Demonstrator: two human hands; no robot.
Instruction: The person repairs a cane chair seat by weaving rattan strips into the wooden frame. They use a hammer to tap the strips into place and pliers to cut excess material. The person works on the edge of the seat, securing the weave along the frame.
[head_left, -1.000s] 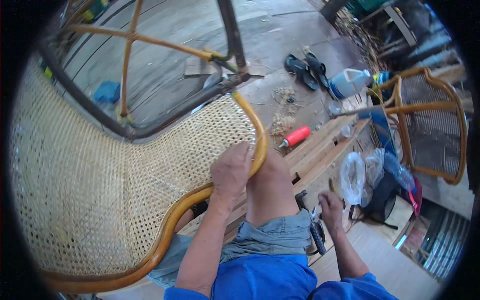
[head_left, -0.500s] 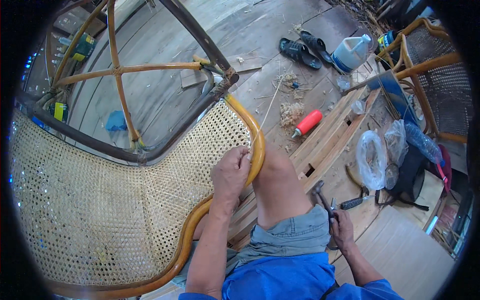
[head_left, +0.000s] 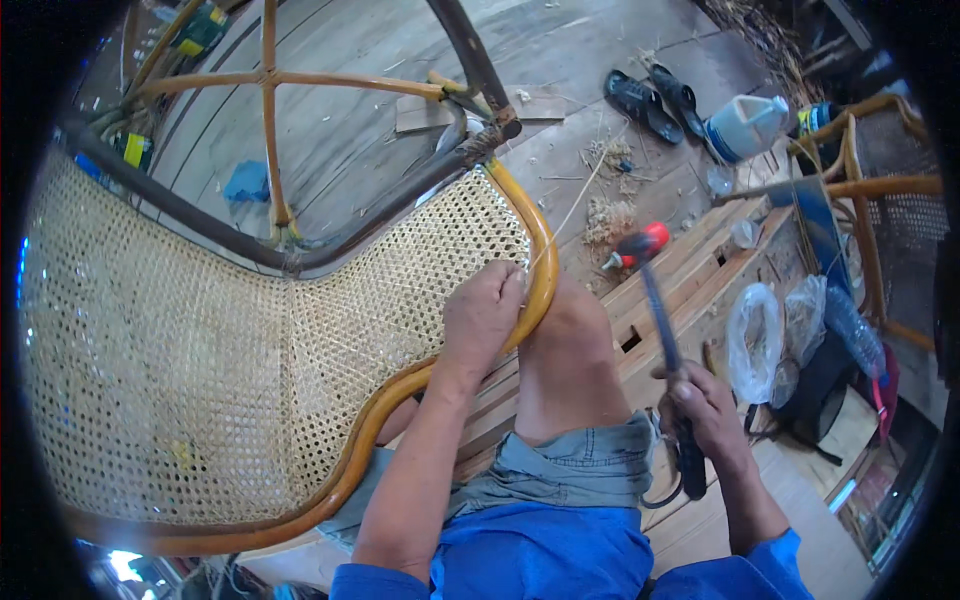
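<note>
A rattan chair (head_left: 330, 478) with a woven cane seat (head_left: 200, 340) lies tilted across my lap. My left hand (head_left: 482, 312) presses on the cane weave at the curved wooden rim, fingers closed around a thin cane strand that runs up to the right. My right hand (head_left: 705, 415) grips the dark handle of a hammer (head_left: 655, 300), whose head is raised above the plank floor beside my bare knee (head_left: 570, 350).
A red-capped tool (head_left: 635, 245) and cane scraps (head_left: 610, 215) lie on the planks. Black sandals (head_left: 660, 100), a white jug (head_left: 748, 125), plastic bags (head_left: 760, 340) and another rattan chair (head_left: 880, 190) stand at the right.
My right hand picked up the hammer from beside my leg and lifted it. The view shifted down and left; my left hand stayed on the chair rim.
</note>
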